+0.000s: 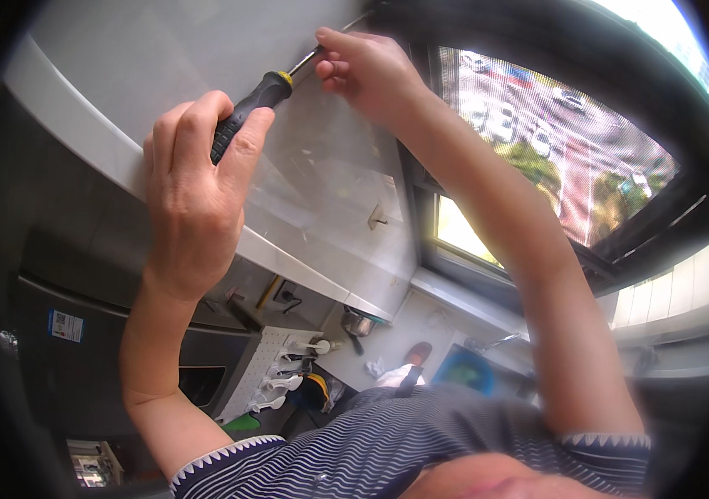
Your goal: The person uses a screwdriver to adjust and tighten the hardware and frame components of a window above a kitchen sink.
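My left hand grips the black, yellow-collared handle of a screwdriver, pointed up and to the right. My right hand is curled at the screwdriver's metal shaft, its fingertips around it near the upper end. Both hands are raised against the pale glossy surface of a white cabinet. The tip of the shaft reaches toward the cabinet's dark upper edge, and what it touches there is too small to make out. A small metal fitting sits lower on the cabinet.
Right of the cabinet is a dark-framed window with cars below. Lower down are a grey fridge, a pegboard with hanging utensils, a metal pot, a sink with a blue basin and my foot in a brown shoe.
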`<state>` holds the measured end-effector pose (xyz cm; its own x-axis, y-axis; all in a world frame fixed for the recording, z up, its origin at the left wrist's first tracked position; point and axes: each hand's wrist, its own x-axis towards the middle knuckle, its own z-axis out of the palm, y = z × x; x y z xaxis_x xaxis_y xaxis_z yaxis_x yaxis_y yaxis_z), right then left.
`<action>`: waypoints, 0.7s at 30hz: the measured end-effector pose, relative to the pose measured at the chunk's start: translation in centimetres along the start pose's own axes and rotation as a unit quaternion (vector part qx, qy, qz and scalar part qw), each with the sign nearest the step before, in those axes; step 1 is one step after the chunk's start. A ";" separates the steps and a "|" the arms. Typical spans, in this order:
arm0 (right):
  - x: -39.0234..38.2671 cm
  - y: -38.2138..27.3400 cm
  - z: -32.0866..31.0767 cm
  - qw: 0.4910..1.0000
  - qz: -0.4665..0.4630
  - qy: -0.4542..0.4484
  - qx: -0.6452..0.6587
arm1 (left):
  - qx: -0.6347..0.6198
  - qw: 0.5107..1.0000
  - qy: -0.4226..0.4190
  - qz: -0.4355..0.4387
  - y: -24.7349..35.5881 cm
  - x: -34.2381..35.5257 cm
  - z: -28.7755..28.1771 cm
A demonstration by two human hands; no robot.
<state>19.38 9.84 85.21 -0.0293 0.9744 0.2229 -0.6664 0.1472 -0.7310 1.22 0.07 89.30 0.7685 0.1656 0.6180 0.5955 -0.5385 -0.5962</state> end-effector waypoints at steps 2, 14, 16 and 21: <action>0.0 0.0 -0.1 1.000 0.001 -0.006 0.004 | 0.013 1.000 -0.002 -0.018 0.0 0.0 0.1; 0.2 -0.1 -0.3 1.000 -0.002 -0.008 0.017 | 0.013 0.999 -0.026 -0.016 0.3 0.4 -1.0; 0.3 0.0 -0.2 1.000 0.001 -0.015 0.024 | -0.012 0.999 -0.029 -0.020 0.1 0.1 -0.5; 0.3 0.2 0.0 1.000 -0.002 -0.003 0.031 | -0.001 1.000 0.007 -0.013 0.0 0.2 -0.3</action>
<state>19.23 10.21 85.12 -0.0302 0.9728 0.2298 -0.7113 0.1406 -0.6887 1.31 -0.11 89.55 0.7496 0.1668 0.6405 0.6141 -0.5361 -0.5792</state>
